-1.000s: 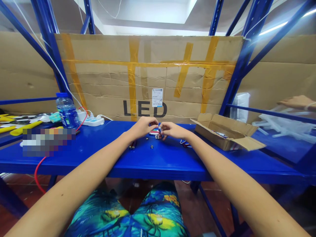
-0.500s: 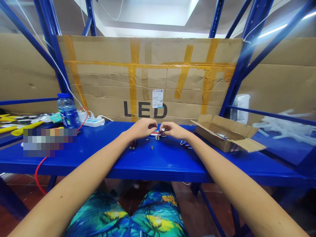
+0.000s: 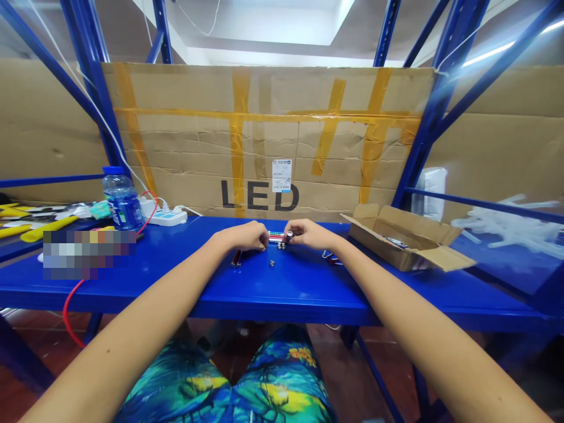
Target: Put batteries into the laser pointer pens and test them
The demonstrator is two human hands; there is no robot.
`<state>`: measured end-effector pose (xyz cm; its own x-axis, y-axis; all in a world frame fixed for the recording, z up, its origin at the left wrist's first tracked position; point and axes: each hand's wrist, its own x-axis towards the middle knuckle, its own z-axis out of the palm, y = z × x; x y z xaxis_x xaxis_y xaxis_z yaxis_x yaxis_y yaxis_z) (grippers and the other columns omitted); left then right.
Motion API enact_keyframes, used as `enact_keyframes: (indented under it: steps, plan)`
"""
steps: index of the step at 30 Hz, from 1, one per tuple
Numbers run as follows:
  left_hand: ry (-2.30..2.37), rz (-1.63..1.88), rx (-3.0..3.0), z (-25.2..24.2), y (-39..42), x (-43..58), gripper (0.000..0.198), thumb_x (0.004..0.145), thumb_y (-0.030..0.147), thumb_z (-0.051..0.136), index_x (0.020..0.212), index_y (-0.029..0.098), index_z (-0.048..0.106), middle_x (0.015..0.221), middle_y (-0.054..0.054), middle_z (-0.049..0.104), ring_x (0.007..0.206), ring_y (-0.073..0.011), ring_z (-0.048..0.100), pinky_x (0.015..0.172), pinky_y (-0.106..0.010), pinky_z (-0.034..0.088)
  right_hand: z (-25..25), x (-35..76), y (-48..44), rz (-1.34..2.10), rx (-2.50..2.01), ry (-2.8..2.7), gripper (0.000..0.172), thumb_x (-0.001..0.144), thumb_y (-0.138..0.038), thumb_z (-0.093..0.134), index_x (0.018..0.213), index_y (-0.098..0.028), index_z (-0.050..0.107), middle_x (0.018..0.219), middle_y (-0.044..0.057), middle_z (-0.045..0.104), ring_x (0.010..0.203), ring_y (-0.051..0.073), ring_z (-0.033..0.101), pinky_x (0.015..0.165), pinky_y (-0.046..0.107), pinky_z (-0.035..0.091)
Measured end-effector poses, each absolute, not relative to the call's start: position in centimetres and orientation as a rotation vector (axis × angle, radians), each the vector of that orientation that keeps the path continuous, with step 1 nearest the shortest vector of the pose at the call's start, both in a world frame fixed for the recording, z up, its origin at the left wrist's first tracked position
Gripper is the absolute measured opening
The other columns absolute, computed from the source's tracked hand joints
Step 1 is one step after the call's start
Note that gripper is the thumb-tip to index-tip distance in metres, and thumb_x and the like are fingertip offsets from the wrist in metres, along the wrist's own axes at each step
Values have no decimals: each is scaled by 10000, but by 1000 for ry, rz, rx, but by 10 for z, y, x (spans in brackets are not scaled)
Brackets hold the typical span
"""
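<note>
My right hand (image 3: 311,234) pinches a small silver metal cylinder (image 3: 289,234), one round end facing me. To its left, my left hand (image 3: 251,236) is lowered to the tabletop, fingertips pressed together; whatever lies between them is hidden. Between and behind the hands is a row of slim coloured tubes (image 3: 275,237). Several tiny silver parts (image 3: 281,245) sit just in front of that row, and another small metal part (image 3: 272,263) lies nearer me. Dark red tubes with silver ends (image 3: 236,262) lie below my left wrist, partly covered by it.
Blue and red carabiner-like clips (image 3: 330,257) lie beside my right forearm. An open cardboard box (image 3: 396,249) with metal pieces inside stands at right. On the left are a water bottle (image 3: 121,202), a white power strip (image 3: 167,217) and a red cable (image 3: 70,302). A large cardboard sheet (image 3: 185,141) backs the blue table (image 3: 282,302).
My left hand has moved left and down, away from my right hand. Its fingertips now cover the spot where a tiny brass-coloured part lay. The right hand keeps the cylinder nearly in place.
</note>
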<state>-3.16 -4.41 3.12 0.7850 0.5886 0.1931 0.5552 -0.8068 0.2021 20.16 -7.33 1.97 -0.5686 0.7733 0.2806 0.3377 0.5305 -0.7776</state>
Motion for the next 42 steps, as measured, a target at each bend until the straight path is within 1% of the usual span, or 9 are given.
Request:
enact_keyframes:
  steps: [8, 16, 19, 23, 25, 30, 35, 37, 42]
  plan:
    - [706, 1117, 2762, 41, -67, -13, 104, 820, 168, 574, 857, 160, 671, 735, -11, 702, 670, -117, 626, 651, -227, 472, 21, 192, -84, 1128, -884, -2045, 171, 717, -106, 615, 822, -193, 513, 753, 28, 696, 735, 185, 681, 676, 344, 567]
    - [604, 1186, 2896, 39, -68, -6, 147, 829, 176, 575, 884, 171, 711, 852, -50, 729, 786, -152, 650, 740, -276, 490, 24, 193, -83, 1107, -855, -2041, 128, 756, -141, 602, 860, -176, 535, 759, 39, 706, 736, 180, 690, 650, 314, 566]
    - [685, 1035, 2832, 46, -73, -15, 140, 800, 187, 600, 885, 175, 711, 801, -32, 711, 730, -140, 631, 660, -246, 470, 24, 195, -81, 1047, -880, -2048, 96, 766, -124, 564, 836, -180, 530, 748, 37, 696, 718, 172, 679, 615, 293, 546]
    - [672, 355, 2731, 53, -87, -30, 127, 762, 230, 653, 860, 197, 729, 763, -7, 717, 689, -136, 641, 614, -220, 460, 25, 197, -79, 947, -959, -2063, 99, 755, -106, 552, 819, -181, 539, 702, 14, 662, 626, 140, 629, 559, 266, 511]
    - [714, 198, 2700, 52, -93, -33, 117, 754, 227, 652, 838, 205, 730, 766, -6, 721, 695, -141, 645, 613, -221, 460, 25, 197, -80, 922, -980, -2077, 107, 747, -99, 547, 817, -180, 544, 697, 4, 649, 586, 122, 599, 554, 259, 501]
    - [721, 170, 2746, 43, -96, -24, 111, 747, 177, 612, 805, 206, 701, 729, 5, 687, 655, -136, 609, 601, -230, 444, 27, 193, -84, 913, -1007, -2087, 107, 731, -109, 515, 807, -174, 552, 684, -8, 603, 588, 118, 565, 580, 264, 471]
    - [762, 198, 2721, 37, -92, -20, 127, 712, 139, 590, 782, 190, 684, 703, 10, 665, 636, -131, 584, 592, -232, 430, 32, 191, -90, 793, -1055, -2169, 67, 754, -164, 511, 786, -164, 569, 617, -32, 511, 561, 110, 465, 563, 259, 376]
    - [802, 332, 2689, 37, -88, -21, 111, 712, 152, 583, 766, 176, 677, 699, 4, 663, 642, -133, 584, 603, -237, 429, 34, 191, -93, 733, -1074, -2212, 80, 787, -220, 530, 808, -160, 579, 622, -34, 498, 572, 111, 439, 570, 260, 349]
    - [903, 1143, 2425, 34, -76, -16, 121, 748, 215, 586, 798, 141, 668, 732, -25, 666, 691, -136, 585, 657, -248, 446, 31, 189, -94, 724, -1028, -2213, 154, 827, -316, 569, 834, -170, 520, 654, -43, 470, 580, 101, 399, 571, 252, 325]
